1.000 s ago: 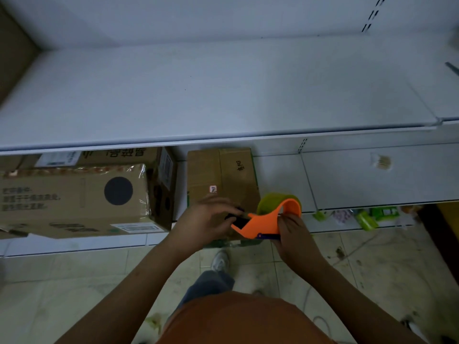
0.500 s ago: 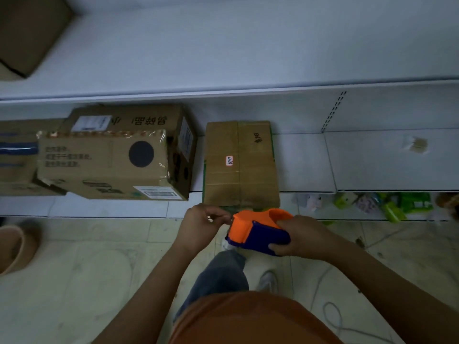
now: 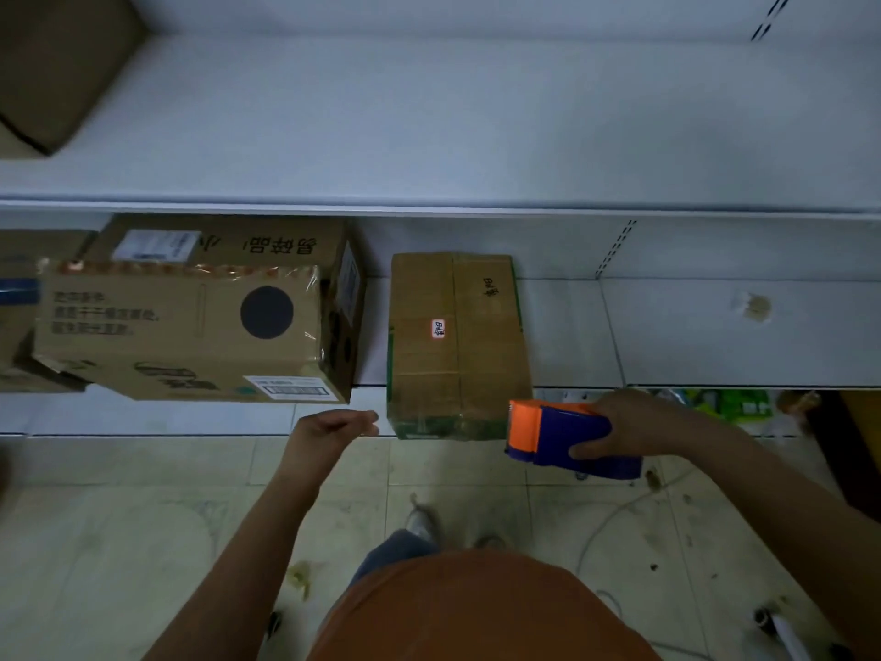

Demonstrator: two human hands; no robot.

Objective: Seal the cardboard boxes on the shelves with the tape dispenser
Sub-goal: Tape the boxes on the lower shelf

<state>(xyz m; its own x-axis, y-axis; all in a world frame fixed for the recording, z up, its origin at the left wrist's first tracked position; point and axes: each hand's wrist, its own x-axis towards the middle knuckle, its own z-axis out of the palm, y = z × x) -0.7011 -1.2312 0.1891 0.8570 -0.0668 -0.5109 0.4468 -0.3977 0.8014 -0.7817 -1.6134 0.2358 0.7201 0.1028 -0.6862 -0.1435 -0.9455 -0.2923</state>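
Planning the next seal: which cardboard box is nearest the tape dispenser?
The small plain cardboard box with the pink sticker; the orange-and-blue tape dispenser is at its front corner.

head-worn view, downward onto shelves [image 3: 429, 202]

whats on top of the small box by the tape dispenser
The small box carries a small white label with a red edge and some dark handwriting on its top. Nothing else rests there; its inside is covered by closed flaps.
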